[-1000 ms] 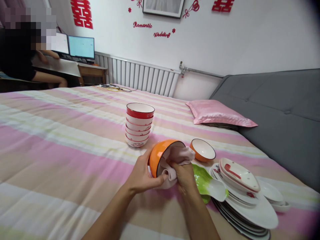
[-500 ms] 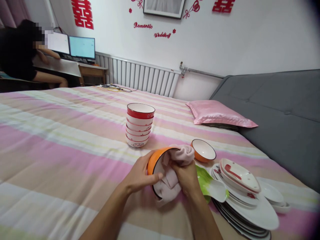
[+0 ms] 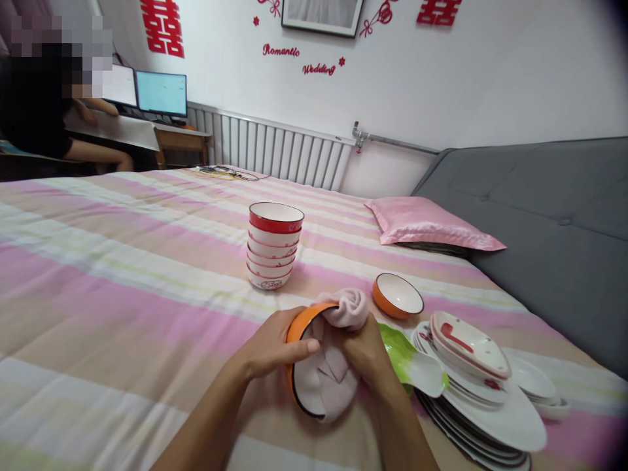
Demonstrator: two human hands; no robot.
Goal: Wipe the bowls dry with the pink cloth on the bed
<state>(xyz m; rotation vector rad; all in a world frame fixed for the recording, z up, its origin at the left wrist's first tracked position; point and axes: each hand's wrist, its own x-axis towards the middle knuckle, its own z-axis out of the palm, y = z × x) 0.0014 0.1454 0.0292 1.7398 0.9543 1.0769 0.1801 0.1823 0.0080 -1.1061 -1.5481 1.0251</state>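
Note:
An orange bowl (image 3: 296,325) with a white inside and dark rim is tilted on its side above the bed. My left hand (image 3: 275,343) is closed on its left wall, thumb over the rim. A pale pink cloth (image 3: 338,369) lines the bowl's inside and bunches over its top and right edge. My right hand (image 3: 366,347) is closed on that cloth at the right rim; its fingertips are hidden. Beyond my hands stands a stack of red and white bowls (image 3: 275,245). Another orange bowl (image 3: 400,296) rests upright to the right.
Right of my right arm lie a green leaf-shaped dish (image 3: 400,356) and a pile of white plates (image 3: 520,418) topped by small dishes (image 3: 471,343). A pink pillow (image 3: 432,222) lies near the grey headboard (image 3: 540,196). At far left a person (image 3: 39,111) sits by monitors (image 3: 161,91).
The orange bowl in my hands has turned and dropped slightly, and the cloth bunch at its top has shifted left with my right hand. The stacked bowls have not moved.

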